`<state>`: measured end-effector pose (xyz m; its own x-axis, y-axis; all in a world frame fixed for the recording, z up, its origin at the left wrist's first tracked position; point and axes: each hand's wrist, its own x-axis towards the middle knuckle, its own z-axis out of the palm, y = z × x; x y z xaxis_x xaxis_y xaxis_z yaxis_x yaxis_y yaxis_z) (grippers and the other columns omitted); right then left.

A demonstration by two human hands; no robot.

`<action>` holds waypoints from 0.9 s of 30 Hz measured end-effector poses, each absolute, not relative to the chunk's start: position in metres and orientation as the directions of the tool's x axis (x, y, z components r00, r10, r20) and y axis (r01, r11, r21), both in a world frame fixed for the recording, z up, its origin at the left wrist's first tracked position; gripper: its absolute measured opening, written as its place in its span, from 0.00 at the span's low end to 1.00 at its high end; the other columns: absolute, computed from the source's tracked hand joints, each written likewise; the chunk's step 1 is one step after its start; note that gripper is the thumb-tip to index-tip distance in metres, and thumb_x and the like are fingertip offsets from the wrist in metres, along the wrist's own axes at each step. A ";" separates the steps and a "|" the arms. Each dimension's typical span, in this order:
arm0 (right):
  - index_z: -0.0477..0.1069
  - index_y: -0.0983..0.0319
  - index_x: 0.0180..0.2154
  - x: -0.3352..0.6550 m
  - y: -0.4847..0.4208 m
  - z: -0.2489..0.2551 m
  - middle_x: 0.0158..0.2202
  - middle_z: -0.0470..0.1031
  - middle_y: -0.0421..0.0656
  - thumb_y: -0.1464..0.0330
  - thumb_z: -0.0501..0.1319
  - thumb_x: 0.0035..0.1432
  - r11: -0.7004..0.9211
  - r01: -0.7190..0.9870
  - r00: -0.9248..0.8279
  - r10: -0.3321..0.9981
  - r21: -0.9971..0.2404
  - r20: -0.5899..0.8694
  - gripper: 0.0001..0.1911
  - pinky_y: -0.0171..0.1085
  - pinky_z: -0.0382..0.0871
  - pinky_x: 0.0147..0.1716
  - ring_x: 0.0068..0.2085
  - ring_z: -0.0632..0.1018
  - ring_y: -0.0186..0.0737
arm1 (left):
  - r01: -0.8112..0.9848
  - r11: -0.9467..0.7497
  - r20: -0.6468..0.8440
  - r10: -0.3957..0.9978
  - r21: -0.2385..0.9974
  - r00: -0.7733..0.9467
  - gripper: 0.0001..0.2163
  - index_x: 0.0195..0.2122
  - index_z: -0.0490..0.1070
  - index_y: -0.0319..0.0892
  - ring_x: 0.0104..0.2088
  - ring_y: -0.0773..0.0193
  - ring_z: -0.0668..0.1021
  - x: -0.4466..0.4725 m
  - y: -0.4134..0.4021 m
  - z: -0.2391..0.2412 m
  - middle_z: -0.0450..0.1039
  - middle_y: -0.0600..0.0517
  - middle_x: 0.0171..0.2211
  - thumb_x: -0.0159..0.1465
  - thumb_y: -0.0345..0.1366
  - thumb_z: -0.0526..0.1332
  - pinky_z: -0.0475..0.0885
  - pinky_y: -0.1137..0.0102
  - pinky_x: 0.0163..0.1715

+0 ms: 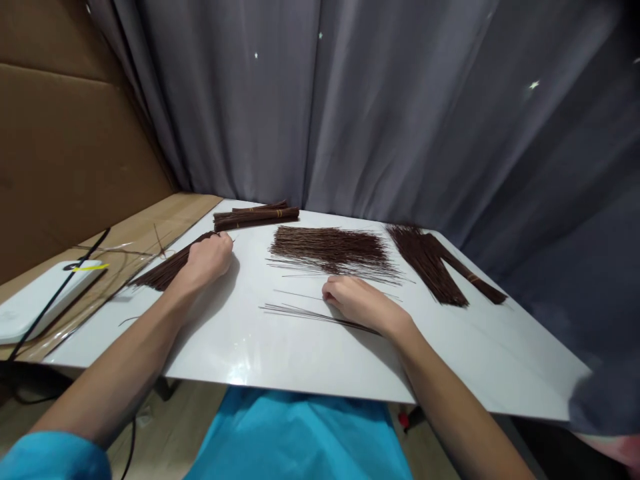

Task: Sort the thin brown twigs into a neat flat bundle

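Note:
My left hand [213,257] is closed at the upper end of a slanting pile of thin dark brown sticks [170,267] on the left of the table. What its fingers hold, if anything, is hidden. Near the middle, my right hand [353,300] pinches a thin brown stick whose left part sticks out past the fingertips. Beneath that hand lie several loose sticks [295,311], side by side. Just beyond it is a wide, spread-out layer of sticks [330,247], with a few strays along its near edge.
Tied bundles [260,217] lie at the back left of the white table [240,347]. A loose pile [430,267] and a banded bundle [473,275] sit on the right. A white box-like device [45,300] with a black cable is at far left, beside cardboard [70,133]. Grey curtains [350,120] hang behind.

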<state>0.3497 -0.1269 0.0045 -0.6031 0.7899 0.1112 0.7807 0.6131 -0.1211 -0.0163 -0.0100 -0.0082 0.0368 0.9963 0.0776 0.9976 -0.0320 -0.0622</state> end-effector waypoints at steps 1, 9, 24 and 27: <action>0.78 0.61 0.37 0.348 -0.127 0.003 0.39 0.81 0.47 0.79 0.62 0.67 0.605 0.793 -0.598 0.795 -0.070 0.103 0.09 0.37 0.64 0.36 0.37 0.80 0.42 | 0.998 -0.023 0.102 0.994 -0.059 0.029 0.26 0.66 0.64 0.25 0.49 0.35 0.81 -0.014 -0.013 -0.005 0.78 0.24 0.49 0.69 0.30 0.53 0.72 0.53 0.46; 0.72 0.62 0.43 0.339 -0.129 0.001 0.45 0.81 0.51 0.84 0.56 0.67 0.549 0.800 -0.579 0.812 0.241 0.072 0.13 0.41 0.62 0.35 0.42 0.80 0.49 | 0.990 -0.031 0.301 0.953 0.140 -0.013 0.20 0.55 0.75 0.39 0.41 0.43 0.81 -0.004 -0.012 0.005 0.81 0.37 0.40 0.76 0.45 0.49 0.69 0.58 0.39; 0.74 0.58 0.56 0.340 -0.118 0.012 0.41 0.81 0.45 0.69 0.53 0.77 0.486 0.741 -0.282 0.852 -0.464 0.442 0.14 0.38 0.66 0.38 0.37 0.78 0.42 | -0.012 -0.070 0.070 0.959 0.998 0.273 0.19 0.41 0.79 0.39 0.21 0.75 0.57 0.037 -0.029 0.005 0.62 0.56 0.28 0.63 0.52 0.73 0.46 0.76 0.19; 0.77 0.59 0.51 0.333 -0.115 0.006 0.30 0.76 0.40 0.63 0.57 0.75 0.439 0.535 -0.241 0.898 -0.722 0.368 0.13 0.36 0.66 0.30 0.28 0.74 0.38 | -0.067 0.009 0.021 0.905 0.998 0.426 0.19 0.41 0.78 0.39 0.21 0.75 0.59 0.044 -0.039 0.009 0.64 0.55 0.28 0.63 0.51 0.74 0.47 0.77 0.17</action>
<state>0.3334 -0.1154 0.0060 -0.2415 0.8980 0.3679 0.5347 0.4395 -0.7218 0.0444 -0.0394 0.0091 0.4255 0.9047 0.0207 -0.0669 0.0086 0.9977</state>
